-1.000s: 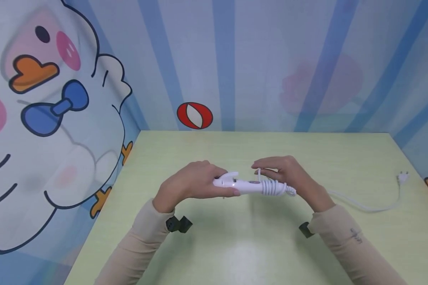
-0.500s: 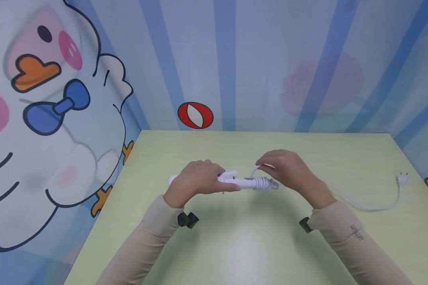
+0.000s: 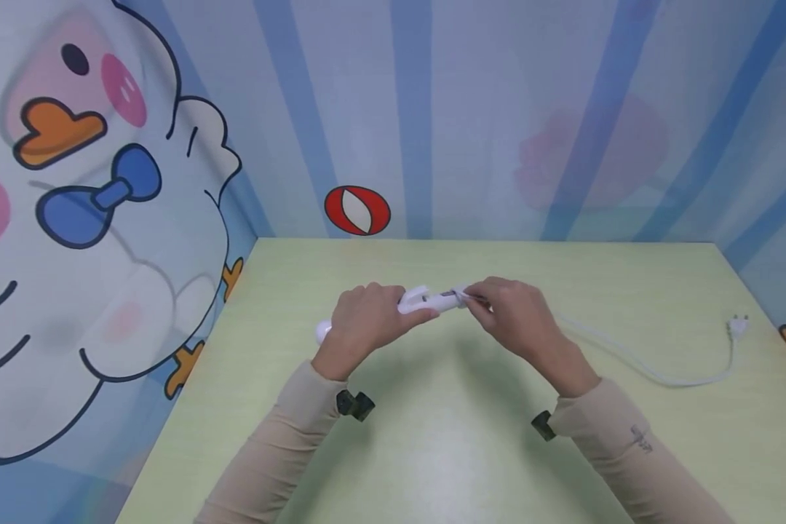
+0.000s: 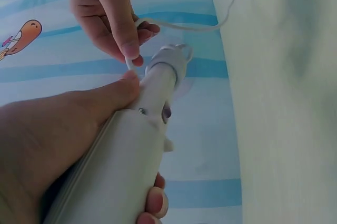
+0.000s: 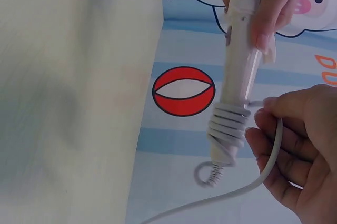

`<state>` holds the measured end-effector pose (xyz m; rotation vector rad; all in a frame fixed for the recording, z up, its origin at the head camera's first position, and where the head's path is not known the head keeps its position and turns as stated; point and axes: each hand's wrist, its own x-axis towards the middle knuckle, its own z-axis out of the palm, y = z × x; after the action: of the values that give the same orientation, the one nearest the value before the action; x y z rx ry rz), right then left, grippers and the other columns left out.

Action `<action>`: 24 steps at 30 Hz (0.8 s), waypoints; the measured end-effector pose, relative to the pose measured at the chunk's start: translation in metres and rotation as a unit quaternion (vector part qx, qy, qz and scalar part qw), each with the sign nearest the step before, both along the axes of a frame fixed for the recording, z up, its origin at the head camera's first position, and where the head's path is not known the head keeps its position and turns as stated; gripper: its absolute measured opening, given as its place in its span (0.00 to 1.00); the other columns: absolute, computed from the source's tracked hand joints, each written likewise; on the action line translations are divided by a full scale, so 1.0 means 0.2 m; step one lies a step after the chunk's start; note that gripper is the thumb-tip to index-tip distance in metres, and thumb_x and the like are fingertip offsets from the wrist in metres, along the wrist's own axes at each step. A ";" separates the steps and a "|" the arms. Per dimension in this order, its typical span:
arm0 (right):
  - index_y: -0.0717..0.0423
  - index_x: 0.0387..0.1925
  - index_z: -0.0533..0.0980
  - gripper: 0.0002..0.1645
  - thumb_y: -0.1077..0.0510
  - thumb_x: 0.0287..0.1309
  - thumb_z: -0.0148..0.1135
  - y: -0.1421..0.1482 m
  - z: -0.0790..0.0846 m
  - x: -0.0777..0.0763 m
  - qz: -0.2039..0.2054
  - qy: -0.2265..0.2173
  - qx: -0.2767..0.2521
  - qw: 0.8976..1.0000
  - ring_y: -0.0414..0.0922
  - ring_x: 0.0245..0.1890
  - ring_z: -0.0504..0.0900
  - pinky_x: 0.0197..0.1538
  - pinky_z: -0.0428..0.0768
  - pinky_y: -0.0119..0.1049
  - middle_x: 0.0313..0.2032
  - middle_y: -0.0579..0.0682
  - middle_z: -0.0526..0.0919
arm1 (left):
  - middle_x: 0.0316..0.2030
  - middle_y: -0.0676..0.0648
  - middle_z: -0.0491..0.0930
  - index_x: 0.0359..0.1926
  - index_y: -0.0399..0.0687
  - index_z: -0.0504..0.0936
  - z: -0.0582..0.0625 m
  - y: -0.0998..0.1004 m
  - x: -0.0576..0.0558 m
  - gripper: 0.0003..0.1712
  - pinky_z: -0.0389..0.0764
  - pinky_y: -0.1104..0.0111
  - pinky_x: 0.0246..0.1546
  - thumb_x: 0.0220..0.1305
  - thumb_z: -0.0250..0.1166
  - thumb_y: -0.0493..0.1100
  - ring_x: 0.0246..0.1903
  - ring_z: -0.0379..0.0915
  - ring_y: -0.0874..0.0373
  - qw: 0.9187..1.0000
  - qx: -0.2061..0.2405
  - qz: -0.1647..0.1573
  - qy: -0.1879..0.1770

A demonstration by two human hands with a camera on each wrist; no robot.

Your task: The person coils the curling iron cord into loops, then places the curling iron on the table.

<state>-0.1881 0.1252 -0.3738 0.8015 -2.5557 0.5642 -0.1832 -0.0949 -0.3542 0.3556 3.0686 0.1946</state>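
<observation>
A white curling iron is held above the table by my left hand, whose fingers wrap round its body. Its rounded end shows to the left of that hand. Several turns of white cord are wound round the handle's other end, below a small dark switch. My right hand pinches the cord between thumb and fingertips, close beside the handle. In the left wrist view the thumb of the left hand lies along the handle. The right hand partly hides the coils in the head view.
The loose cord trails right across the pale table to a two-pin plug near its right edge. A printed cloth backdrop with stripes and a cartoon bird stands behind and at the left.
My right hand has taken the cord round the handle and come in close against it. The left hand has lifted and tilted the curling iron, its cord end now further away.
</observation>
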 end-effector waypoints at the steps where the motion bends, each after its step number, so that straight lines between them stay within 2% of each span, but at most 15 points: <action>1: 0.56 0.35 0.82 0.09 0.55 0.56 0.62 0.00 0.00 0.00 -0.005 -0.010 -0.006 1.000 0.37 0.19 0.74 0.23 0.70 0.34 0.26 0.47 0.82 | 0.15 0.52 0.70 0.29 0.55 0.73 0.00 0.00 0.00 0.33 0.65 0.66 0.15 0.50 0.48 0.78 0.15 0.66 0.58 1.000 0.004 0.002 0.007; 6: 0.56 0.38 0.80 0.11 0.54 0.60 0.58 0.00 -0.01 0.01 -0.007 -0.066 -0.065 0.996 0.39 0.17 0.68 0.22 0.66 0.34 0.24 0.45 0.80 | 0.14 0.51 0.69 0.32 0.54 0.73 0.01 -0.01 -0.01 0.35 0.64 0.67 0.14 0.51 0.46 0.79 0.14 0.66 0.58 0.999 0.026 0.008 0.037; 10: 0.56 0.41 0.80 0.12 0.54 0.61 0.58 0.02 -0.06 0.01 0.008 -0.100 -0.122 0.987 0.39 0.24 0.79 0.26 0.72 0.36 0.28 0.46 0.84 | 0.15 0.51 0.69 0.33 0.54 0.74 0.01 -0.02 -0.02 0.34 0.65 0.67 0.13 0.51 0.47 0.78 0.14 0.66 0.58 0.998 0.045 0.013 0.041; 13: 0.56 0.42 0.81 0.12 0.55 0.59 0.59 0.04 -0.11 0.00 0.015 -0.096 -0.151 0.984 0.40 0.32 0.83 0.30 0.74 0.36 0.34 0.48 0.85 | 0.15 0.51 0.70 0.32 0.54 0.74 0.02 -0.03 -0.02 0.34 0.65 0.67 0.13 0.52 0.48 0.78 0.14 0.66 0.58 0.997 0.068 0.013 0.041; 17: 0.56 0.42 0.81 0.11 0.58 0.57 0.61 0.05 -0.17 0.00 0.029 -0.080 -0.183 0.980 0.38 0.29 0.81 0.29 0.73 0.34 0.36 0.47 0.85 | 0.15 0.51 0.70 0.30 0.55 0.73 0.03 -0.02 -0.02 0.31 0.66 0.67 0.14 0.52 0.50 0.77 0.14 0.66 0.58 0.993 0.108 0.010 0.035; 20: 0.55 0.41 0.82 0.10 0.59 0.57 0.61 0.05 -0.21 -0.01 0.045 -0.074 -0.205 0.975 0.37 0.30 0.81 0.31 0.75 0.32 0.37 0.46 0.85 | 0.16 0.52 0.71 0.30 0.56 0.73 0.04 -0.02 -0.01 0.30 0.66 0.67 0.14 0.51 0.50 0.76 0.14 0.67 0.58 0.991 0.131 0.004 0.021; 24: 0.52 0.40 0.82 0.09 0.58 0.57 0.61 0.05 -0.23 -0.02 0.054 -0.081 -0.226 0.969 0.37 0.37 0.82 0.35 0.77 0.31 0.37 0.43 0.85 | 0.17 0.53 0.72 0.33 0.57 0.75 0.05 -0.02 0.00 0.31 0.66 0.67 0.16 0.51 0.50 0.77 0.16 0.68 0.59 0.989 0.148 -0.010 -0.006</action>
<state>-0.1919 0.1361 -0.4197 0.7530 -2.3843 1.2377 -0.1832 -0.0984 -0.3437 0.3944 3.0228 0.6520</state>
